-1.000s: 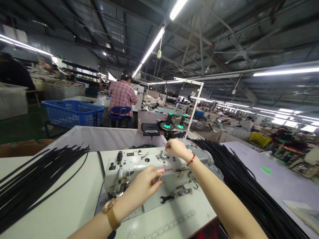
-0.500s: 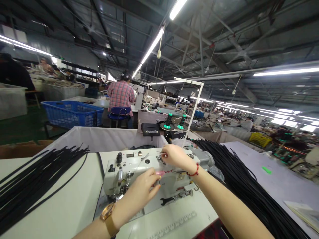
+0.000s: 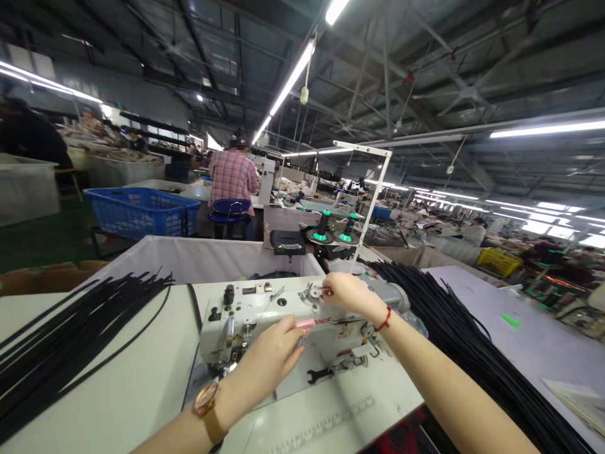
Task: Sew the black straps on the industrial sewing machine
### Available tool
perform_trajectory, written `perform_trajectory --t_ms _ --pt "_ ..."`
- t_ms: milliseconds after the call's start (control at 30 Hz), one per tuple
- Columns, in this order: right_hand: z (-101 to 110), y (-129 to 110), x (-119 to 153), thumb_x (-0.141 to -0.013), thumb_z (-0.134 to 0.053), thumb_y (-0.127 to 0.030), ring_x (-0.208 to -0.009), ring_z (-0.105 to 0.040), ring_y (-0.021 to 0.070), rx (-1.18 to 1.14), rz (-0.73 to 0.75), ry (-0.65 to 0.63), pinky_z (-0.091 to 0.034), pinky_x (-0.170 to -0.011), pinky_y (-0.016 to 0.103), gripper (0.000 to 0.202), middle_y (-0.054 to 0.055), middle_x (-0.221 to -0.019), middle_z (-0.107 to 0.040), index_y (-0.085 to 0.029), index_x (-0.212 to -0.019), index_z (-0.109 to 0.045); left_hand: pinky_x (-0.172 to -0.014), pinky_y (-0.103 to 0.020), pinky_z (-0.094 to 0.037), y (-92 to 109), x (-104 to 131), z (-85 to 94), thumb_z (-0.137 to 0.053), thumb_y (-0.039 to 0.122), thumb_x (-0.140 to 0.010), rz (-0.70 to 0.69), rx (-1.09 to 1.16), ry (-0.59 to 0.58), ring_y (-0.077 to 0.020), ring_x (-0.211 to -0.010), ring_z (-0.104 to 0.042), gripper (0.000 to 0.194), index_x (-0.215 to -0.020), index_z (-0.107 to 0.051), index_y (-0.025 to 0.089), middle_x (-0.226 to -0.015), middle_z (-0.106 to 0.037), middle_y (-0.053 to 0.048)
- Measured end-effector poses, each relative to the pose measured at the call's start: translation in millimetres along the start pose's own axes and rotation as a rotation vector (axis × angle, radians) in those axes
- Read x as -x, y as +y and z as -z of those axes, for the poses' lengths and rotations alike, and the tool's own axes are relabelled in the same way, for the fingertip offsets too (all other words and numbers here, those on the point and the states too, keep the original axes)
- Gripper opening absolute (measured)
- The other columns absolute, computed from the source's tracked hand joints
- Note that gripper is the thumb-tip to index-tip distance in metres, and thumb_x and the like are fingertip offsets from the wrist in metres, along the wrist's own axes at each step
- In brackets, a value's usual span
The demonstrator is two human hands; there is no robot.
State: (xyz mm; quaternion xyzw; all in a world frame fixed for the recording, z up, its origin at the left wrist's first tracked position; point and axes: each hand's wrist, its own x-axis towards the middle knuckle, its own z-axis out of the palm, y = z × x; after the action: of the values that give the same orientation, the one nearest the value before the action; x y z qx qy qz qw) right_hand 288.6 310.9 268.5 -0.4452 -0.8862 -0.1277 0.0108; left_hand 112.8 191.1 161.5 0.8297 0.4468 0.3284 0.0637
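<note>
Broadly, you stand at a white sewing machine (image 3: 283,321), both hands on it.
Left hand (image 3: 269,359): fingers curled against the front of the machine arm beside a small pink piece (image 3: 305,325); whether they pinch it cannot be told.
Right hand (image 3: 347,293): fingertips pinched together at the metal thread guide (image 3: 312,292) on top of the machine; any thread between them is too fine to see.
Technique: keep the left hand steady as an anchor and move only the right fingertips.
Surroundings: black cords (image 3: 70,340) lie on the table (image 3: 118,397) to your left, another bundle (image 3: 472,353) to your right; a wrench (image 3: 317,376) rests on the bed.
</note>
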Motion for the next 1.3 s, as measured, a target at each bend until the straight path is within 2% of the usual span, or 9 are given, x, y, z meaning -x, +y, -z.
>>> perform_trajectory --t_ms 133,267,367,500,700,800,933,1033,1300 --pt "2.7 -5.9 -11.3 -0.084 -0.049 -0.02 -0.082 -0.067 0.0213 0.01 -0.028 0.037 -0.039 -0.061 0.026 0.021 0.009 -0.09 -0.073 -0.019 -0.085 -0.07 -0.082 -0.036 -0.052 2.5 0.1 0.0 -0.05 0.013 -0.092 0.0 -0.035 -0.011 -0.0206 -0.091 -0.06 0.02 -0.11 -0.058 0.018 -0.104 -0.055 -0.007" --pt "6.9 -19.3 6.6 -0.083 -0.051 -0.02 -0.082 -0.067 0.0196 0.015 0.069 0.055 -0.039 -0.063 0.026 0.019 0.006 -0.093 -0.073 -0.021 -0.082 -0.069 -0.082 -0.036 -0.052 2.4 1.3 1.2 -0.049 0.011 -0.092 0.008 -0.034 -0.015 -0.0209 -0.091 -0.059 0.023 -0.112 -0.057 0.019 -0.104 -0.055 -0.006" --pt "4.4 -8.2 16.6 -0.08 -0.054 -0.018 -0.076 -0.067 0.0207 0.033 0.039 0.039 -0.038 -0.06 0.027 0.016 0.007 -0.086 -0.073 -0.019 -0.076 -0.069 -0.082 -0.036 -0.051 2.2 1.2 2.0 -0.048 0.011 -0.093 -0.005 -0.01 -0.004 -0.0206 -0.092 -0.058 0.024 -0.114 -0.056 0.02 -0.104 -0.054 -0.006" --pt "1.1 2.4 -1.0 -0.084 -0.048 -0.018 -0.081 -0.067 0.0223 0.029 -0.03 0.059 -0.039 -0.062 0.027 0.022 0.009 -0.089 -0.073 -0.018 -0.08 -0.07 -0.082 -0.036 -0.051 5.4 -0.6 3.2 -0.049 0.012 -0.093 -0.001 -0.012 -0.012 -0.0211 -0.091 -0.058 0.017 -0.107 -0.057 0.018 -0.103 -0.053 -0.007" --pt "5.4 -15.4 7.6 -0.085 -0.052 -0.02 -0.08 -0.066 0.019 -0.033 0.104 0.077 -0.041 -0.064 0.026 0.018 0.006 -0.092 -0.071 -0.02 -0.081 -0.07 -0.082 -0.036 -0.05 4.2 0.5 2.7 -0.048 0.011 -0.093 -0.007 -0.007 0.002 -0.0207 -0.092 -0.059 0.024 -0.114 -0.056 0.019 -0.104 -0.054 -0.007" --pt "0.2 -2.4 15.2 -0.084 -0.056 -0.019 -0.079 -0.067 0.02 -0.094 0.135 0.081 -0.043 -0.065 0.027 0.015 0.007 -0.094 -0.072 -0.018 -0.079 -0.07 -0.082 -0.036 -0.05 3.2 0.3 2.5 -0.049 0.011 -0.092 -0.003 0.005 0.0 -0.0208 -0.093 -0.059 0.024 -0.114 -0.056 0.019 -0.104 -0.054 -0.006" --pt "-14.9 21.9 -2.5 -0.087 -0.059 -0.021 -0.099 -0.067 0.0187 -0.247 0.22 0.083 -0.046 -0.081 0.025 0.014 0.005 -0.115 -0.071 -0.02 -0.092 -0.072 -0.081 -0.036 -0.05 3.5 0.0 2.9 -0.049 0.013 -0.093 0.012 0.004 0.001 -0.021 -0.091 -0.058 0.019 -0.11 -0.058 0.018 -0.103 -0.054 -0.006" --pt "-22.0 34.4 -14.4 -0.084 -0.063 -0.02 -0.093 -0.068 0.0158 -0.344 0.267 0.054 -0.047 -0.081 0.022 0.012 0.002 -0.101 -0.076 -0.021 -0.09 -0.074 -0.081 -0.035 -0.049 2.5 0.2 3.8 -0.048 0.013 -0.093 0.007 0.018 0.006 -0.0205 -0.09 -0.058 0.02 -0.11 -0.058 0.018 -0.102 -0.054 -0.006" --pt "-33.4 59.8 -8.4 -0.075 -0.063 -0.017 -0.074 -0.066 0.0199 -0.385 -0.036 0.097 -0.045 -0.067 0.026 0.014 0.008 -0.079 -0.075 -0.017 -0.077 -0.077 -0.079 -0.034 -0.048 1.3 -1.7 5.3 -0.049 0.014 -0.093 -0.002 0.059 0.021 -0.0201 -0.087 -0.058 0.018 -0.108 -0.06 0.017 -0.099 -0.053 -0.006"
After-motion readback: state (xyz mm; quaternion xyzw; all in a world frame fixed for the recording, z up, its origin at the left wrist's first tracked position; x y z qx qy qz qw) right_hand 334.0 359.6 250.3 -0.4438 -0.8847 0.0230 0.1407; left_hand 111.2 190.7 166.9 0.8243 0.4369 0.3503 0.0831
